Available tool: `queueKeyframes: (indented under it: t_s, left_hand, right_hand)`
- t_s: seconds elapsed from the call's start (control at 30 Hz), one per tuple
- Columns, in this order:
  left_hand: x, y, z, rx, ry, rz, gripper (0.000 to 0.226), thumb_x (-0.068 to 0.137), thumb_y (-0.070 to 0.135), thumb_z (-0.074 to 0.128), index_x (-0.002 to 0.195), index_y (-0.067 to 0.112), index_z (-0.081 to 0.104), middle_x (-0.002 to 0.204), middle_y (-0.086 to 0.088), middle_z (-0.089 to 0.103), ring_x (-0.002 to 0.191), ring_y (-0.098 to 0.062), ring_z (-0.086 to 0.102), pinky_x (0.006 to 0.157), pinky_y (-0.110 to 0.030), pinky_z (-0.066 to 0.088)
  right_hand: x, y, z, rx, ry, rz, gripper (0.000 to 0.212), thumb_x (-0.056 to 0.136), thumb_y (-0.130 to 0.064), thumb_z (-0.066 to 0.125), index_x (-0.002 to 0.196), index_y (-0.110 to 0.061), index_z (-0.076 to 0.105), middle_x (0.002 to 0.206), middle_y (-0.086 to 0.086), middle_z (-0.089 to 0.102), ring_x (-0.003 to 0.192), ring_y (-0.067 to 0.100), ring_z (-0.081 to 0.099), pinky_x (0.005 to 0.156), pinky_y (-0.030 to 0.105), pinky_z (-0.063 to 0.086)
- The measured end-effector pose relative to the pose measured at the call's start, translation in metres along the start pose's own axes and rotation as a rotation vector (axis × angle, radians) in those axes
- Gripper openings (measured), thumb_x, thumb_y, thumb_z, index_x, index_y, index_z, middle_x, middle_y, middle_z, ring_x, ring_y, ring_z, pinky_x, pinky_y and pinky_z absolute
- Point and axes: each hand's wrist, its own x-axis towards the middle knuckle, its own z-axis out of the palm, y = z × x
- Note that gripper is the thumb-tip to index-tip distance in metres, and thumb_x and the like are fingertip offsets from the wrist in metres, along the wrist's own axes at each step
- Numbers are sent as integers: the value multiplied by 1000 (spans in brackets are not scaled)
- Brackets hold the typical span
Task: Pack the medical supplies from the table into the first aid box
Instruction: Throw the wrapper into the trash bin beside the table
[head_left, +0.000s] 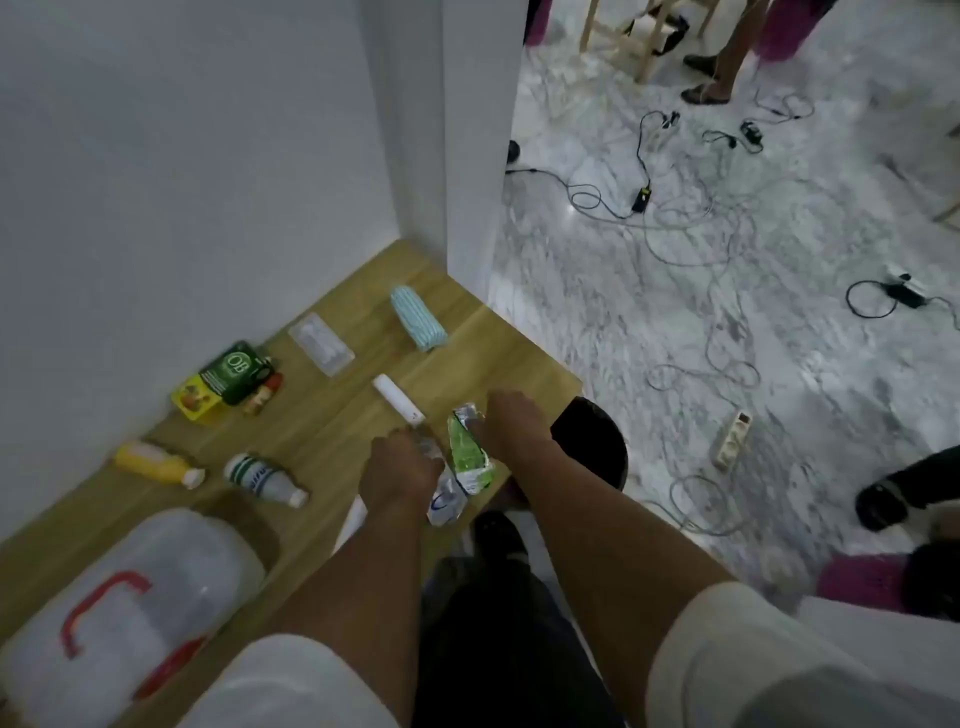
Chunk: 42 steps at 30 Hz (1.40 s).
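Observation:
The first aid box (130, 597), translucent white with a red handle and latch, stands closed at the near left of the wooden table (322, 415). My left hand (397, 467) rests on a white and blue packet (447, 501) near the table's front edge. My right hand (511, 423) grips a green and white sachet (467, 452) beside it. A white tube (397, 397) lies just beyond my left hand. A white bottle (265, 478), a yellow bottle (156, 462), a green box (234, 371), a clear blister pack (321, 343) and a pale blue roll (418, 317) lie spread across the table.
A white wall borders the table at left and back. A black stool (592, 436) stands by the table's right corner. Many cables and a power strip (730, 436) lie on the marble floor. Other people's legs show at the right and top.

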Motion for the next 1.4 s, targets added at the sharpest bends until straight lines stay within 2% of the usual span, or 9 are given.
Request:
queueKeyframes:
  t_s: [0.13,0.33,0.47,0.6,0.7,0.77,0.97,1.2,1.4]
  left_hand:
    - [6,-3,20,16,-2,-121,45,83,38,72,115,15,51,119,-15,49,107,-40,58,85,-44,48]
    - [11,-8,46,108,49,-68,42,89,26,65,126,17,48,126,-16,46,105,-42,57,89,-47,47]
    - [14,-2,49,-36,73,-60,40,86,41,62,118,26,42,112,-11,54,96,-37,61,78,-42,45]
    - [14,-1,51,-292,88,-100,64,75,18,73,124,24,32,100,-13,61,83,-37,63,74,-47,54]
    - [8,16,55,-365,89,-55,44,88,1,58,127,10,40,98,-14,60,85,-39,62,69,-38,44]
    - [1,35,60,-246,73,87,23,91,4,57,113,5,51,96,-15,60,88,-39,61,67,-35,38]
    - [-19,129,90,-18,-151,307,9,94,12,53,102,15,51,103,-9,63,86,-32,58,64,-34,37]
    - [1,191,151,87,-248,251,31,91,6,53,120,16,46,98,-7,60,82,-33,58,62,-40,44]
    - [24,205,170,80,-286,263,47,90,11,57,135,15,45,117,-11,63,93,-30,61,77,-44,53]
  right_hand:
    - [4,-4,39,-6,-20,106,68,94,-55,63,143,-14,39,138,14,48,125,37,53,97,45,47]
    - [14,0,65,29,33,152,68,95,-29,67,149,-14,28,134,13,49,120,38,54,88,46,49]
    - [19,13,63,148,-1,151,51,92,-20,70,135,-10,44,133,17,48,116,41,58,85,44,50]
    - [12,31,52,264,-27,162,25,93,-19,66,113,-11,54,126,16,55,108,41,61,76,38,45]
    - [5,56,35,377,34,217,16,92,-17,65,105,-12,58,107,17,66,97,39,64,69,35,44]
    - [-2,79,23,439,94,268,17,92,-19,64,106,-9,64,101,15,68,92,38,65,69,38,51]
    - [-24,152,-11,622,227,482,15,94,-16,58,79,-14,57,74,3,57,77,30,58,56,33,36]
    - [-9,210,-20,657,185,621,16,92,-15,60,96,-2,69,88,12,67,84,30,63,66,29,42]
    - [14,220,-34,516,122,607,24,90,-4,58,112,-2,67,104,16,69,98,32,67,70,30,46]
